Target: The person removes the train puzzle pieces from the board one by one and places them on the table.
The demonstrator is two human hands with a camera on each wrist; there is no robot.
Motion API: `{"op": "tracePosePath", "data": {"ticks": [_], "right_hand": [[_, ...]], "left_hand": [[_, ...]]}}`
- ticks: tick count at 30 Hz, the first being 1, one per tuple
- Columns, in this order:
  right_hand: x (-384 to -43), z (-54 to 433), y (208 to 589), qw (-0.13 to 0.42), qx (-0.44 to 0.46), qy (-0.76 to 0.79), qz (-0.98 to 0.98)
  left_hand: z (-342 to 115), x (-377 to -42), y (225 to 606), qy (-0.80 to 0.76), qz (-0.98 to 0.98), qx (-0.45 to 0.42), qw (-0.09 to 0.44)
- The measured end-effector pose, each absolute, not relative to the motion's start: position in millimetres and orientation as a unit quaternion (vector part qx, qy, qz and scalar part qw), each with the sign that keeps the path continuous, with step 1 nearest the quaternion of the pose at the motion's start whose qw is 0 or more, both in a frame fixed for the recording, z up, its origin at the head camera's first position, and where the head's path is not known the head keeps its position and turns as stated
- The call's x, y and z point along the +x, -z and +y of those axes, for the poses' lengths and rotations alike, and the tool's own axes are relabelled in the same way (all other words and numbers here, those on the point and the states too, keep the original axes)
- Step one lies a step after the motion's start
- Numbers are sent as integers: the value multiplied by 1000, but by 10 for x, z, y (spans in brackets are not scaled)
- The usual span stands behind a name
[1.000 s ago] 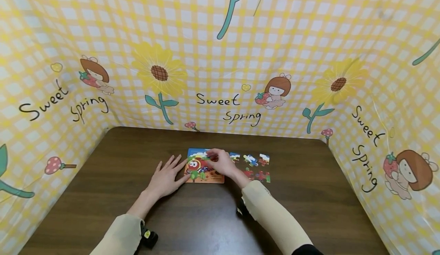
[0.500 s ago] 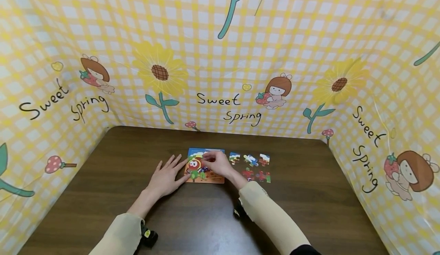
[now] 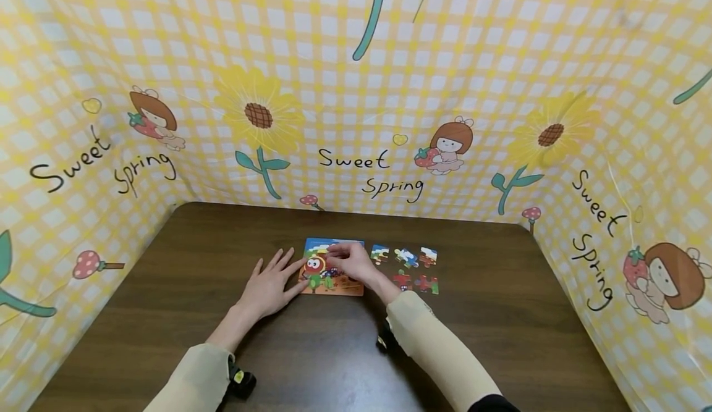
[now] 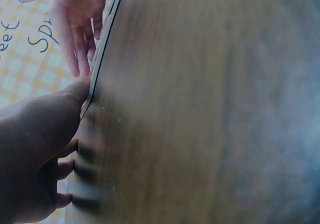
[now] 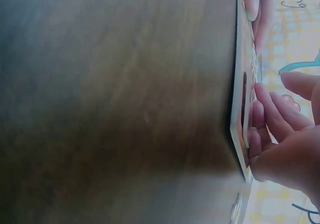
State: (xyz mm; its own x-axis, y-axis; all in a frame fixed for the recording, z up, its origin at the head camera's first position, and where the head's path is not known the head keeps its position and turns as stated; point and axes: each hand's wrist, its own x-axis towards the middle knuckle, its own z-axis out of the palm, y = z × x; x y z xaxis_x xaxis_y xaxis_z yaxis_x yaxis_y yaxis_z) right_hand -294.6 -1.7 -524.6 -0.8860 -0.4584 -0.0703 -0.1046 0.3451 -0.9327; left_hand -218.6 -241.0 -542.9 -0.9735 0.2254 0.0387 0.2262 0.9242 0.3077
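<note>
A flat jigsaw puzzle board [image 3: 353, 290] with a red cartoon character lies towards the back of the table. My left hand [image 3: 269, 287] rests with spread fingers at its left edge; in the left wrist view the thumb of that left hand [image 4: 37, 129] touches the board's rim. Over the board's upper middle is my right hand [image 3: 356, 262], its fingertips down on the picture. In the right wrist view the right hand [image 5: 290, 139] has bent fingers on the board [image 5: 239, 98], with the thumb standing apart from them. The spot beneath its fingertips is hidden.
Several loose puzzle pieces [image 3: 406, 257] lie in two rows right of the board. The dark wooden table [image 3: 311, 356] is enclosed at the back and sides by a yellow checked cloth [image 3: 356, 109].
My right hand has shifted slightly left on the board, uncovering the board's upper right corner and more of the loose pieces. The left hand has stayed in place.
</note>
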Motion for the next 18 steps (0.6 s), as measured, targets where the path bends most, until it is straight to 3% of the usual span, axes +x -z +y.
{"op": "tracePosePath", "data": {"ticks": [8,18], "right_hand": [[-2960,-23,5199,203,-154,576,777],[-2944,-60,5211,180,-164,594,766]], "left_hand": [[-2398,-2186,5398,158,-980,-119,0],[-2390,-2191,5405,158,-980,-119,7]]}}
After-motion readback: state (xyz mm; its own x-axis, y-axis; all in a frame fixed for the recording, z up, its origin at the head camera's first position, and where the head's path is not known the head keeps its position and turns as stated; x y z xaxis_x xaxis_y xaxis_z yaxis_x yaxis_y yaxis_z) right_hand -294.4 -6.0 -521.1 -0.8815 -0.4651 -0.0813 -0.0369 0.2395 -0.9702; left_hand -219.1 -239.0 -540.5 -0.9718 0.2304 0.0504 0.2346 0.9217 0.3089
